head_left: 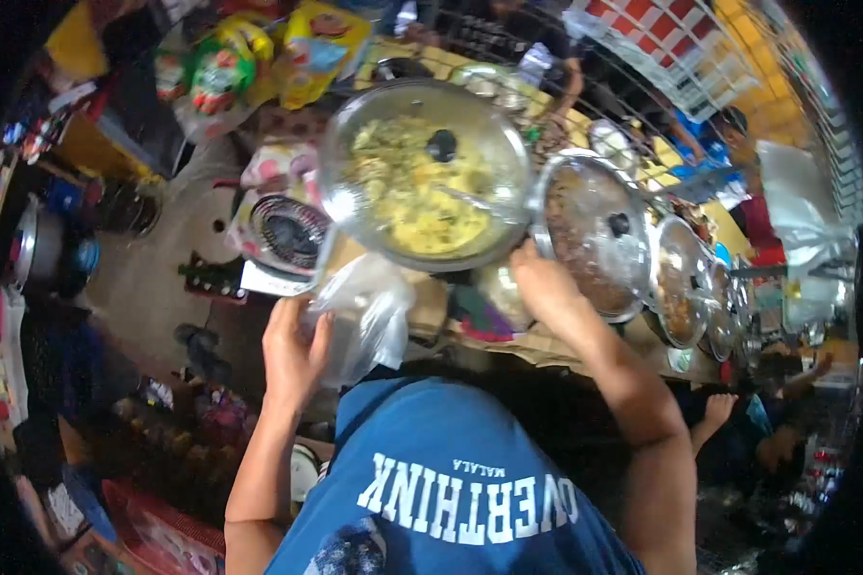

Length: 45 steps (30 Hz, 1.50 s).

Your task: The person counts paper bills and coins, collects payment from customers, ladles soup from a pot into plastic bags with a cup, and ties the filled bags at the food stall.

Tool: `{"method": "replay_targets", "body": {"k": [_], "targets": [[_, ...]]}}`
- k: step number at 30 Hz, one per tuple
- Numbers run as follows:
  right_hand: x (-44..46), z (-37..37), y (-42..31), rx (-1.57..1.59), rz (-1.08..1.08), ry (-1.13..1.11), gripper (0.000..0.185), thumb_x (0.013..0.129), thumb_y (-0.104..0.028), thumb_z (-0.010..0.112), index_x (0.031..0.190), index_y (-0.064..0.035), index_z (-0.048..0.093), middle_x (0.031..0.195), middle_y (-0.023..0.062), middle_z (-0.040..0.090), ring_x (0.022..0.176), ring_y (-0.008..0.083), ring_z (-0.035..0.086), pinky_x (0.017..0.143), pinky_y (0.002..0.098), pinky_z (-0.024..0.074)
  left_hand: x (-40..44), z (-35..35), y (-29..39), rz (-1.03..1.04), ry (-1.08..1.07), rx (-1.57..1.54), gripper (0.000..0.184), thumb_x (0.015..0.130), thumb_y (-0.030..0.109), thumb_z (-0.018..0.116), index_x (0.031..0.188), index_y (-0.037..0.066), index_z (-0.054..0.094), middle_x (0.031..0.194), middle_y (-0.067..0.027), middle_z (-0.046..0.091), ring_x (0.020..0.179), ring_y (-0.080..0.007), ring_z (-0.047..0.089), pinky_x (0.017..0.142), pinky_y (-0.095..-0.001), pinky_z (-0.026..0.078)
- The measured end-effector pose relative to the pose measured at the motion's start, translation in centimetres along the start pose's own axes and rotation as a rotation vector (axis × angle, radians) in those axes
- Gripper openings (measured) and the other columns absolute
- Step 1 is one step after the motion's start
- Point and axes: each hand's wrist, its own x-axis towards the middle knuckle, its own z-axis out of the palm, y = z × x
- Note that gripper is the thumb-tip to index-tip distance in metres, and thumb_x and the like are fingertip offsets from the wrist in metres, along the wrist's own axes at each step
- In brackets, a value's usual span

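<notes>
My left hand (295, 345) is beside a clear plastic bag (369, 321), its thumb raised and its fingers seeming to pinch the bag's edge. My right hand (545, 287) is closed at the lower right rim of a wide metal pot (334, 206) with a clear lid; its fingertips are mostly hidden. Yellow food with green bits (431, 216) shows through the lid, which has a black knob (441, 146). Close to my right hand stands a second lidded pot (594, 240) of brown food. A black woven basket (288, 232) lies past my left hand.
More lidded pots (686, 283) line the counter to the right. A wire grille (633, 86) stands behind them, with people beyond it. Yellow packets (321, 53) hang at the upper left. At the lower left is a red basket (163, 532). Another person's hand (719, 410) shows at right.
</notes>
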Motion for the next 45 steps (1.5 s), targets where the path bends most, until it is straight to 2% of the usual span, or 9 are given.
{"method": "replay_targets", "body": {"k": [4, 8, 13, 18, 24, 26, 29, 42, 45], "targets": [[1.7, -1.1, -0.9, 0.114, 0.090, -0.114, 0.017, 0.081, -0.003, 0.051, 0.091, 0.0026, 0.063, 0.095, 0.0263, 0.062, 0.086, 0.0347, 0.066, 0.068, 0.0411, 0.0550, 0.6, -3.2, -1.3, -0.369, -0.139, -0.495, 0.021, 0.089, 0.010, 0.061, 0.105, -0.003, 0.058, 0.084, -0.0056, 0.059, 0.067, -0.0082, 0.052, 0.056, -0.0236, 0.043], [2.2, 0.3, -0.1, 0.100, 0.069, -0.082, 0.016, 0.080, -0.002, 0.049, 0.092, 0.0029, 0.059, 0.093, 0.0246, 0.063, 0.084, 0.0389, 0.065, 0.074, 0.0465, 0.0523, -0.5, -2.2, -6.0, 0.114, -0.145, 0.064, 0.021, 0.081, 0.005, 0.061, 0.102, 0.001, 0.060, 0.086, -0.0191, 0.060, 0.076, -0.0357, 0.061, 0.068, -0.0404, 0.049], [-1.3, -3.0, -1.4, 0.286, 0.138, -0.027, 0.018, 0.078, -0.002, 0.049, 0.095, 0.0003, 0.055, 0.083, 0.0254, 0.061, 0.082, 0.0431, 0.061, 0.074, 0.0495, 0.0486, 0.5, -3.7, -6.1, -0.264, -0.122, -0.250, 0.019, 0.088, 0.013, 0.060, 0.094, -0.004, 0.063, 0.067, -0.0162, 0.061, 0.058, -0.0159, 0.058, 0.056, -0.0314, 0.046], [-5.5, -5.6, -0.3, 0.705, -0.034, 0.119, 0.016, 0.073, -0.003, 0.050, 0.088, -0.0009, 0.054, 0.079, 0.0263, 0.058, 0.076, 0.0449, 0.057, 0.068, 0.0464, 0.0451, 0.0, -3.1, 0.6, -0.190, -0.440, -0.408, 0.027, 0.093, 0.018, 0.055, 0.105, -0.004, 0.062, 0.080, -0.0211, 0.065, 0.072, -0.0214, 0.065, 0.067, -0.0345, 0.049], [-12.5, -10.8, 3.0, 0.928, 0.282, 0.142, 0.013, 0.074, -0.001, 0.054, 0.087, -0.0049, 0.053, 0.072, -0.0015, 0.051, 0.065, 0.0067, 0.044, 0.056, 0.0214, 0.0369, -0.6, 3.3, 7.4, -0.144, -0.765, -0.489, 0.029, 0.096, 0.023, 0.050, 0.101, -0.003, 0.061, 0.078, -0.0204, 0.062, 0.073, -0.0245, 0.062, 0.070, -0.0356, 0.048], [-14.4, -13.3, 3.5, 1.007, 0.154, 0.380, 0.012, 0.073, 0.000, 0.054, 0.084, -0.0048, 0.052, 0.078, -0.0010, 0.050, 0.073, 0.0063, 0.045, 0.063, 0.0190, 0.0379, -1.4, 7.4, 7.0, 0.106, -0.679, -0.575, 0.032, 0.099, 0.028, 0.047, 0.102, -0.001, 0.061, 0.071, -0.0048, 0.059, 0.065, -0.0085, 0.051, 0.060, -0.0278, 0.045], [-16.2, -18.1, 2.6, 1.104, 0.075, 0.557, 0.017, 0.070, 0.006, 0.052, 0.083, -0.0051, 0.049, 0.085, -0.0012, 0.049, 0.080, 0.0065, 0.046, 0.076, 0.0182, 0.0367, -1.7, 9.3, 10.4, -0.408, -1.084, -1.204, 0.030, 0.099, 0.033, 0.047, 0.101, 0.007, 0.064, 0.072, 0.0044, 0.058, 0.060, -0.0029, 0.047, 0.053, -0.0204, 0.038], [-5.4, -6.6, -1.4, 1.047, -0.450, 0.355, 0.007, 0.076, 0.002, 0.054, 0.083, -0.0013, 0.057, 0.077, 0.0054, 0.057, 0.072, 0.0122, 0.055, 0.063, 0.0254, 0.0437, 0.0, 11.7, 2.6, -0.775, -0.678, -1.590, 0.025, 0.095, 0.021, 0.048, 0.102, 0.002, 0.063, 0.081, -0.0042, 0.064, 0.056, -0.0092, 0.054, 0.047, -0.0218, 0.044], [-4.5, -4.7, -1.8, 0.809, -0.570, 0.327, 0.009, 0.075, -0.001, 0.056, 0.084, -0.0019, 0.058, 0.081, 0.0144, 0.059, 0.070, 0.0280, 0.060, 0.063, 0.0347, 0.0481, -0.5, 12.9, 1.3, -0.575, -0.329, -1.089, 0.027, 0.094, 0.023, 0.049, 0.100, 0.002, 0.064, 0.083, -0.0156, 0.067, 0.076, -0.0242, 0.066, 0.064, -0.0390, 0.051]]}}
